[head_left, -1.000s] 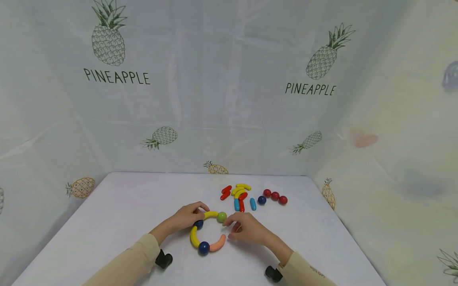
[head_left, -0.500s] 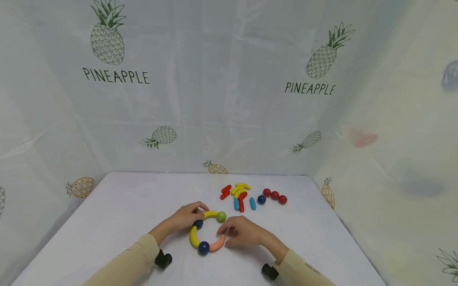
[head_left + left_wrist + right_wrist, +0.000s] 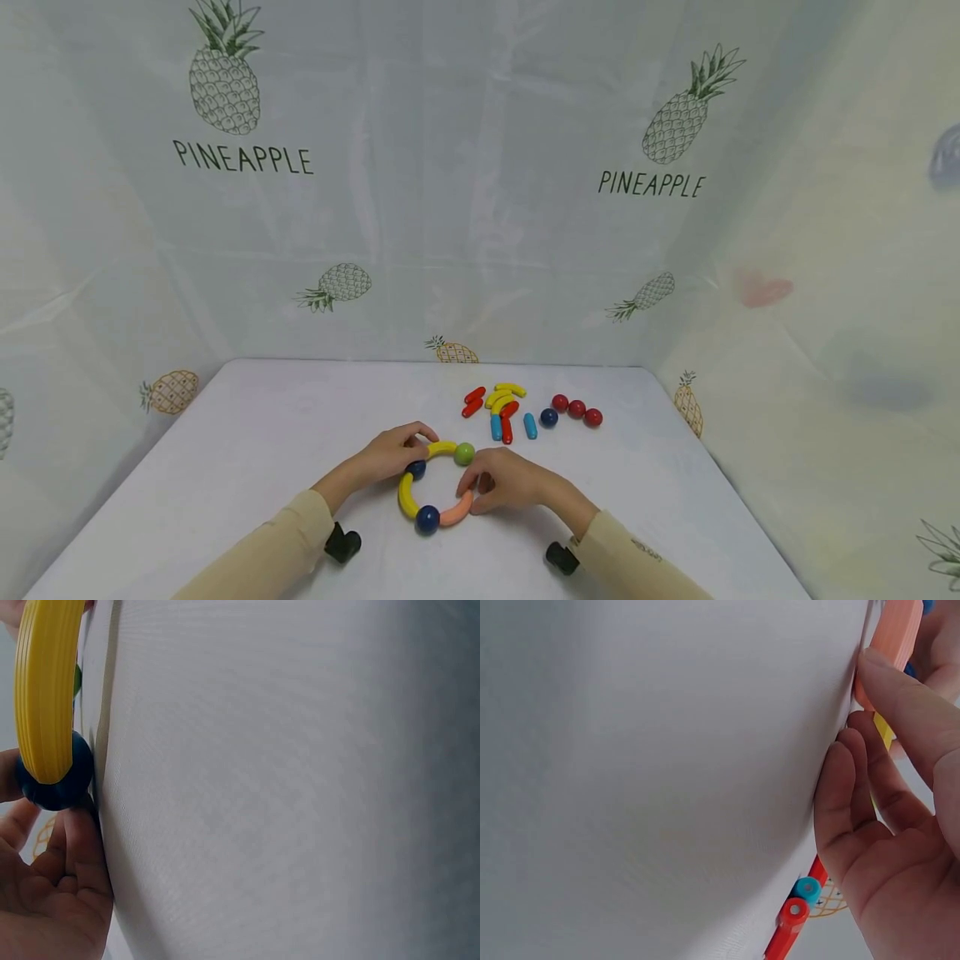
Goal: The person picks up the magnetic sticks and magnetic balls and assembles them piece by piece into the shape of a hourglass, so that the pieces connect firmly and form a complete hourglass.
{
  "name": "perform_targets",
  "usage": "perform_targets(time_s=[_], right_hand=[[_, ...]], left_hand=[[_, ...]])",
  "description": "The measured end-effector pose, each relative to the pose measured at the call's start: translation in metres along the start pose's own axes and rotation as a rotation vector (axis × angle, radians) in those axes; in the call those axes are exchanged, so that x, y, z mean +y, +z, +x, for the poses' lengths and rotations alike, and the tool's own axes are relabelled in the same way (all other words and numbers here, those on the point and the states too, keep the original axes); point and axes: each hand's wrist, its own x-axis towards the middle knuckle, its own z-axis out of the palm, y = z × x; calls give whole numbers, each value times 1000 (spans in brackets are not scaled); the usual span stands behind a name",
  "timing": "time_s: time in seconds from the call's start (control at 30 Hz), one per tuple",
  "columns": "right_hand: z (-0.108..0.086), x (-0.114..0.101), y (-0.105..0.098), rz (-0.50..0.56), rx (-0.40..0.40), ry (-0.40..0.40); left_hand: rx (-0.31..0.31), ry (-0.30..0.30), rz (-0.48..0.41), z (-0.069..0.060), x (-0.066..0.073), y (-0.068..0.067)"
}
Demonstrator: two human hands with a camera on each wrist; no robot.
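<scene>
An open ring of toy pieces lies on the white table. My left hand (image 3: 386, 455) holds a dark blue ball (image 3: 64, 784) between thumb and fingers at the ring's upper left. From that ball, one curved yellow rod (image 3: 407, 497) runs down to another dark blue ball (image 3: 427, 520); a second curved yellow rod (image 3: 442, 448) leads to a green ball (image 3: 464, 454). A curved pink rod (image 3: 454, 512) extends right from the lower blue ball. My right hand (image 3: 512, 481) pinches the free end of this rod, the thumb along it in the right wrist view, other fingers curled.
Beyond the ring lie red rods (image 3: 472, 407), several curved yellow rods (image 3: 510, 389) and blue rods (image 3: 530, 426). To their right are red balls (image 3: 577, 409) and another dark blue ball (image 3: 549, 417). A pineapple-printed cloth (image 3: 480, 208) hangs behind the table (image 3: 315, 400).
My right hand has moved left and down from beside the green ball to the free end of the pink rod and now pinches it. The left hand has stayed put.
</scene>
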Motion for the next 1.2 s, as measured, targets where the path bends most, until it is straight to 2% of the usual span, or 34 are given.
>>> perform_targets(time_s=[0.33,0.63,0.9,1.2], right_hand=[[2,0,-6,-15,-48,-14],[-1,6,-10,131,-96,-55],[-4,9,-8,278,-100,17],[-6,10,-6,338,-68,84]], left_hand=[[1,-5,-3,1,-1,1],[0,-3,-20,1,-2,2],[1,-2,-17,1,-3,1],[10,-7,-20,0,-3,2]])
